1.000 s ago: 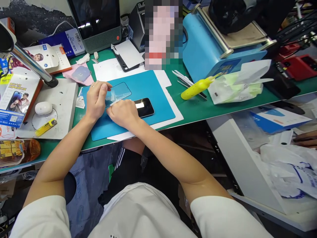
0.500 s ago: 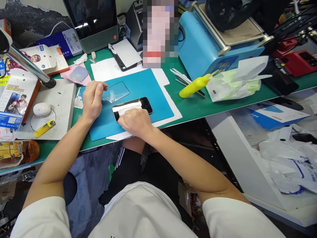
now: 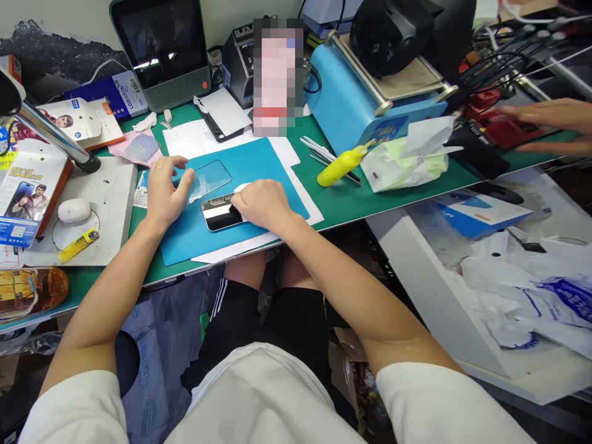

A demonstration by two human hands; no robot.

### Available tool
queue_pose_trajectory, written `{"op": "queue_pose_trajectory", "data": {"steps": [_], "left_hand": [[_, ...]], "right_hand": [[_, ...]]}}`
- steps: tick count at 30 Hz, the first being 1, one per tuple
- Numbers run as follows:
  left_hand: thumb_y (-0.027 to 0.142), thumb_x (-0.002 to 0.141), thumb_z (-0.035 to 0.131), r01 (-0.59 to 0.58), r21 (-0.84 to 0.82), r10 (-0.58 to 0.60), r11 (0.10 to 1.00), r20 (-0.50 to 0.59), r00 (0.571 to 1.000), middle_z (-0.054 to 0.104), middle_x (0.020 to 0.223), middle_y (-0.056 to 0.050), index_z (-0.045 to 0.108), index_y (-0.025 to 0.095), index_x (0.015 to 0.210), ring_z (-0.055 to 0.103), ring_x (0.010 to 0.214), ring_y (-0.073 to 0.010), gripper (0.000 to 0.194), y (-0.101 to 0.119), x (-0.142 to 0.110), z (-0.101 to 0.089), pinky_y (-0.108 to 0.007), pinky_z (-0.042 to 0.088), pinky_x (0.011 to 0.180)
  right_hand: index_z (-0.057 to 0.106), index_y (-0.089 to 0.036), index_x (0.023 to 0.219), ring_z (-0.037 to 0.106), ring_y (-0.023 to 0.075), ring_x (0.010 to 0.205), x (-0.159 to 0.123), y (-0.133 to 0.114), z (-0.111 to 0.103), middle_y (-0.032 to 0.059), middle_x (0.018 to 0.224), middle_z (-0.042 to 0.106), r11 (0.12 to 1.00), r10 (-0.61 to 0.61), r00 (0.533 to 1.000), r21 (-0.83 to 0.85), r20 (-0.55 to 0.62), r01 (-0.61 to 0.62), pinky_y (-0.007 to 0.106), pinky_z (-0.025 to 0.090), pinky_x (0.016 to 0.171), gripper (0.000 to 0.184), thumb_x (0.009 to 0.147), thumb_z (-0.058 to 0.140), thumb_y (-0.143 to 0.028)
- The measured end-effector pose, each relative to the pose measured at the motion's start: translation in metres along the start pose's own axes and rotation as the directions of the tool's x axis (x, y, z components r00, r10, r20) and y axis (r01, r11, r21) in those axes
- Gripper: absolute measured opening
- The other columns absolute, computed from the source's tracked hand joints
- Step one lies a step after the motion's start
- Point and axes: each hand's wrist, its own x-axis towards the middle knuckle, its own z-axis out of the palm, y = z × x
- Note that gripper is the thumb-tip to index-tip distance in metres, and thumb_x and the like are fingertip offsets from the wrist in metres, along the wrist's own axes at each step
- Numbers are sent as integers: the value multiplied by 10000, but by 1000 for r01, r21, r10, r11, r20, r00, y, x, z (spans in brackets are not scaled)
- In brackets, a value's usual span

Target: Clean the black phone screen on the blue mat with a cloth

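Observation:
A phone (image 3: 217,221) with a glossy black screen lies face up on the blue mat (image 3: 272,166). My right hand (image 3: 261,202) is closed over the phone's right part, pressing a white wipe (image 3: 240,187) on the glass; most of the wipe is hidden under my fingers. My left hand (image 3: 166,188) hovers at the mat's left side, fingers bent and thumb apart, holding nothing. Just beyond it lies a clear screen protector (image 3: 213,176) with a dark edge, partly behind my left fingers.
Right of the mat are a yellow bottle (image 3: 340,168), thin tools and a tissue pack (image 3: 402,163), with a blue machine (image 3: 342,92) behind. Another person's hand (image 3: 550,126) reaches in from the right. A lamp (image 3: 50,132), boxes and a lighter (image 3: 78,245) stand left.
My right hand has slid with the wipe toward the phone's right end, uncovering its left part. My left fingers have loosened and spread. Another person's hand has appeared at the right.

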Motion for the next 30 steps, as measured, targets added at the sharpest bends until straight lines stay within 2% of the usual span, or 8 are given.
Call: {"op": "queue_pose_trajectory", "data": {"steps": [5,9,12,15,18,23,26,30], "left_hand": [[645,1023,648,6,36,-8,999,48,999,771,1107,-89,708,311,1149,619,967,-288,361,-5,-2,4,-474,461,887],[519,1033,617,101,205,-138,974,173,975,747,1258,-105,682,297,1221,629,1157,-337,298,11,0,-3,-519,468,1005],[500,1033,594,134,265,-198,955,234,952,728,1315,-112,656,293,1254,621,1220,-353,309,23,2,-10,-552,465,1066],[515,1040,582,130,259,-200,957,263,944,718,1341,-114,641,300,1269,616,1245,-358,319,26,3,-13,-564,469,1083],[524,1055,567,130,248,-195,960,258,946,712,1356,-116,635,299,1283,613,1268,-359,328,24,2,-12,-560,468,1096],[546,1072,553,128,257,-198,958,267,943,717,1358,-111,639,276,1301,619,1271,-349,364,25,-1,-6,-530,461,1104],[522,1084,541,151,248,-219,957,278,935,734,1356,-105,652,255,1301,636,1259,-326,362,23,0,-4,-501,459,1114],[479,1128,434,196,219,-250,956,254,934,760,1337,-89,666,256,1293,652,1222,-300,361,19,1,-7,-483,463,1101]], "right_hand": [[869,-89,1019,769,320,956,4,-34,0,222,1026,845,994,-89,996,59,-9,90,357,344,674,504,1075,406,-281],[868,-85,1021,770,310,959,-2,-57,2,209,1015,849,977,-186,982,104,-4,186,357,352,678,511,1075,386,-248],[867,-98,984,768,299,938,-15,-63,3,186,980,855,961,-250,968,126,9,247,362,327,664,493,1052,392,-209],[860,-103,933,764,287,918,-28,-53,3,171,957,855,949,-296,955,122,25,291,363,284,642,476,1044,408,-205],[854,-102,913,756,290,916,-35,-27,0,165,968,856,951,-305,949,71,85,299,369,239,630,450,1037,441,-230],[855,-82,902,735,293,896,-22,12,-4,179,959,850,991,-117,985,-46,129,124,369,225,639,484,1033,414,-231],[867,-75,942,733,305,883,-5,13,-5,199,985,850,995,-60,992,-73,114,69,376,235,645,510,1040,397,-246],[877,-92,1004,753,336,941,12,-16,-4,210,1051,853,994,-90,991,-47,103,95,374,275,666,500,1051,409,-264]]}}
